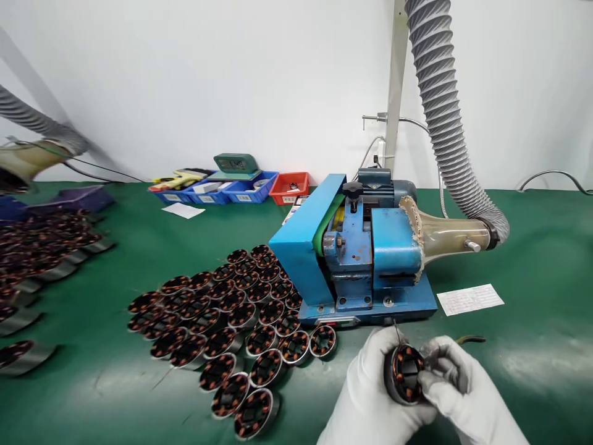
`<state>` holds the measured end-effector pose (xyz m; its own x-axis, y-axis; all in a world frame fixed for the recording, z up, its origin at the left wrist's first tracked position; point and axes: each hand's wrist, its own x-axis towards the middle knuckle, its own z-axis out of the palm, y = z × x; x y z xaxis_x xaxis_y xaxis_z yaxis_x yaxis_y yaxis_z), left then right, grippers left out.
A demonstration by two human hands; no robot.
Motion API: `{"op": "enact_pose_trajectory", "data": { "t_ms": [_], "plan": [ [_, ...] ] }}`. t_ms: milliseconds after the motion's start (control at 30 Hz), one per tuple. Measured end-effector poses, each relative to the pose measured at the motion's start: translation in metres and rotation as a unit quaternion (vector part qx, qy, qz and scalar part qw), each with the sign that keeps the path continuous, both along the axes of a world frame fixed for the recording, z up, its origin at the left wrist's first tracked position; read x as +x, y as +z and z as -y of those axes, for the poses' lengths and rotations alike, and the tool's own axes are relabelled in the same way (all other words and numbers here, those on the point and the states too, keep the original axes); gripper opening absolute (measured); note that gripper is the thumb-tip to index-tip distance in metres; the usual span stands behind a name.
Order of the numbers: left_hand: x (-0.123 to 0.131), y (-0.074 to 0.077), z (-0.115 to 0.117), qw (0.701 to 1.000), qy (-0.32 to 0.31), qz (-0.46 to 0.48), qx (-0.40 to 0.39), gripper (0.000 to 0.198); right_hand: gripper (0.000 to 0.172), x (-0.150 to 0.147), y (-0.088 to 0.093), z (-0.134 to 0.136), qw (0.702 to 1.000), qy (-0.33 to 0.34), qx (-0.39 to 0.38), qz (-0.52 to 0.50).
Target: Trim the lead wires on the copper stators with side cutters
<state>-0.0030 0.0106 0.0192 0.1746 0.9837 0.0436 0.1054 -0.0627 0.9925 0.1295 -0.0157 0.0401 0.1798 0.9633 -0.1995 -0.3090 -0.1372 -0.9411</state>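
Observation:
My left hand (370,395), in a white glove, grips a motor stator (408,374), a metal ring with copper windings and a dark core. The stator is tilted with its open face toward me, and a thin wire lead sticks up from its top. My right hand (456,386), also gloved and with greyed fingertips, is closed with thumb and fingers at the stator's right rim. Whether a wire lies between those fingertips is hidden. Left of my hands, several more stators (263,340) lie grouped on the green table (115,408).
A blue belt-driven machine (354,253) stands beyond my hands, its tan funnel (454,238) joined to a grey hose (435,93). A paper slip (470,300) and a partly hidden tool handle (471,339) lie at right. Blue bins (250,190) and a red bin (290,188) line the wall.

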Motion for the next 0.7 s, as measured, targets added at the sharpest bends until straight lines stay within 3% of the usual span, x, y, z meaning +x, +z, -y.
{"op": "enact_pose_trajectory", "data": {
  "t_ms": [67,133,200,267,367,433,600,700],
  "plan": [
    [0.003,0.001,-0.001,0.985,-0.013,0.118,-0.121,0.061,0.028,0.006,0.002,-0.001,0.997,0.003,0.009,-0.073],
    [0.002,0.006,0.000,0.961,-0.040,0.206,-0.181,0.063,0.026,0.011,0.005,-0.001,0.994,-0.018,0.059,-0.090],
    [-0.003,0.013,0.003,0.933,-0.072,0.280,-0.212,0.066,0.030,0.014,0.008,-0.001,0.991,-0.026,0.132,-0.024],
    [-0.010,0.019,0.007,0.906,-0.087,0.343,-0.233,0.067,0.046,0.013,0.012,-0.002,0.974,0.006,0.200,0.103],
    [-0.018,0.021,0.013,0.914,-0.075,0.332,-0.222,0.047,0.070,0.009,0.014,-0.004,0.916,0.068,0.267,0.290],
    [-0.020,0.018,0.016,0.917,-0.071,0.326,-0.220,0.038,0.075,0.008,0.015,-0.006,0.884,0.077,0.286,0.362],
    [-0.022,0.019,0.016,0.890,-0.121,0.362,-0.251,0.033,0.071,0.010,0.024,-0.013,0.847,0.116,0.352,0.382],
    [-0.021,0.028,0.014,0.864,-0.158,0.395,-0.269,0.038,0.066,0.010,0.032,-0.018,0.848,0.123,0.387,0.340]
  ]
}}
